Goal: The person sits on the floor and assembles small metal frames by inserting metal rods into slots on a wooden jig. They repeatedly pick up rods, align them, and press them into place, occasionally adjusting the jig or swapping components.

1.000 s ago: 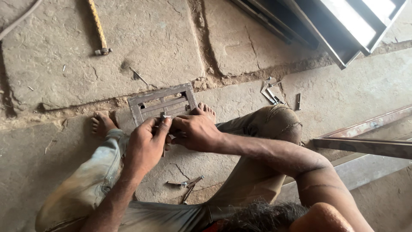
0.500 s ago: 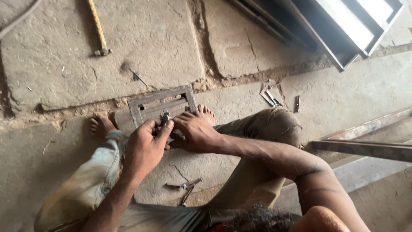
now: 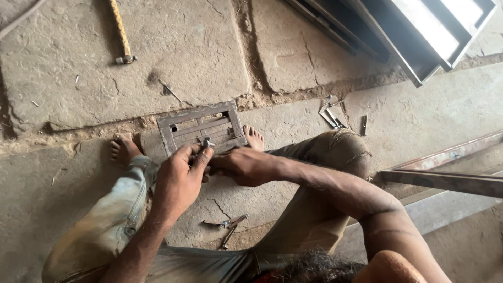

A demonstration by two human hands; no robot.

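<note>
Right now both hands are working close together at the near edge of a small rectangular metal frame [image 3: 201, 127] w/ cross bars, lying flat on the stone floor [image 3: 63, 78] between the person's bare feet. Left hand [image 3: 178, 178] is pinching a small metal piece [image 3: 206, 142] between thumb and fingers, holding it upright against the frame's near bar. Right hand [image 3: 243, 165] is pressing down just beside it, fingers curled; can't tell whether it's gripping anything or only bracing the frame. Step in hand looks like seating or aligning that small part on the frame; next move prob. is calling for steady pressure and keeping the part square while it's being fixed, since it's tiny and could slip. Just behind the hands, toward the body, a pair of pliers [image 3: 226, 225] is lying on the floor. Well beyond the hands, a hammer w/ yellowish handle [image 3: 121, 36] is resting on the slab. Off to the right of the hands, a few loose metal scraps [image 3: 332, 112] are lying near the knee; further right, long steel bars [image 3: 445, 181] are running across. Floor is rough, cracked stone w/ dust; a metal-framed panel [image 3: 419, 31] is sitting far beyond on the right.
</note>
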